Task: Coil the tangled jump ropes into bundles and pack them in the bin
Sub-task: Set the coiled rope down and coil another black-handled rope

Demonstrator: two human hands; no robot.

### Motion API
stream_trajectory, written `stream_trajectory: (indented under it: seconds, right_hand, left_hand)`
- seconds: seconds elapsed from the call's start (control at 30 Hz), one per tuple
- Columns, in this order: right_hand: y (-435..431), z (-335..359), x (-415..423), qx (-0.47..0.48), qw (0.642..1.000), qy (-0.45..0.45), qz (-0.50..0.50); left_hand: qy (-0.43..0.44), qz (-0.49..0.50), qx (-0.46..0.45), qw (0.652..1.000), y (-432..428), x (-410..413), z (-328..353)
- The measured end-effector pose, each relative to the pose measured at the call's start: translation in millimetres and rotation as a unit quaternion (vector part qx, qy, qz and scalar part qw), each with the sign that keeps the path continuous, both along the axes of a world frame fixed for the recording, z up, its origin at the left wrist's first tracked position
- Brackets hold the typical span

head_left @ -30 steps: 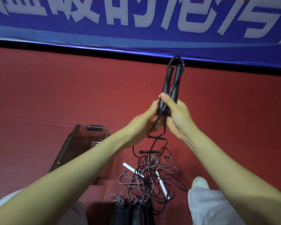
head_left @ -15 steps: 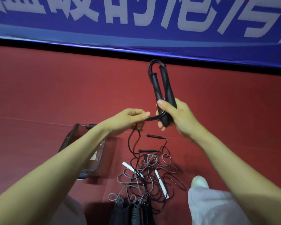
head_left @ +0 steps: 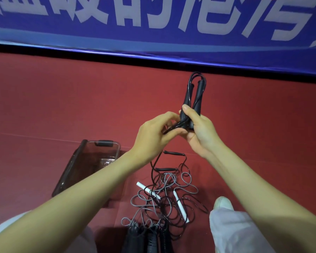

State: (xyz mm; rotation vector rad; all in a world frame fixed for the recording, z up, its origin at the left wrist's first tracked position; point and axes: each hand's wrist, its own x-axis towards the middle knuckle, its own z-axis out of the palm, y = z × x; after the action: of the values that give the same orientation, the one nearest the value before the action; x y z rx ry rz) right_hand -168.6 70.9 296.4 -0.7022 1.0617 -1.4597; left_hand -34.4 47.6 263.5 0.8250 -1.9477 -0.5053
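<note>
Handles [head_left: 198,99] of the black jump rope: judged rigid and light, held upright and side by side in the right hand [head_left: 202,133], fingers curled round their lower ends. Cord [head_left: 173,127]: thin, limp, likely springy; the left hand [head_left: 154,137] pinches it just beside the handles. Grip at handles, not cord. Loose tangle [head_left: 164,196] lies on the floor [head_left: 62,106] below, bin [head_left: 91,159] to its left.

This looks like a sports hall or gym. A smooth red sports floor [head_left: 62,106] runs up to a long blue banner [head_left: 153,39] printed with large white characters. Jump ropes [head_left: 164,194] lie tangled on the floor, well in front of the banner.
</note>
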Motion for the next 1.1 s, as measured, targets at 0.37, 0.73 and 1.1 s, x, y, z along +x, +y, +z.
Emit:
stream_trajectory:
  seconds: [0.37, 0.73, 1.1]
  right_hand:
    - [4, -3, 5, -0.011, 1.0, -0.005, 0.017]
    - [9, 12, -17, -0.061, 0.978, 0.186, 0.073]
    - [37, 2, -8, 0.042, 0.81, 0.277, 0.515]
  left_hand:
    - [0.073, -0.023, 0.088, 0.993, 1, -3, -2]
    - [0.037, -0.265, 0.454, 0.85, -16, 25, -6]
    - [-0.208, -0.206, 0.411, 0.863, -68, 79, -22]
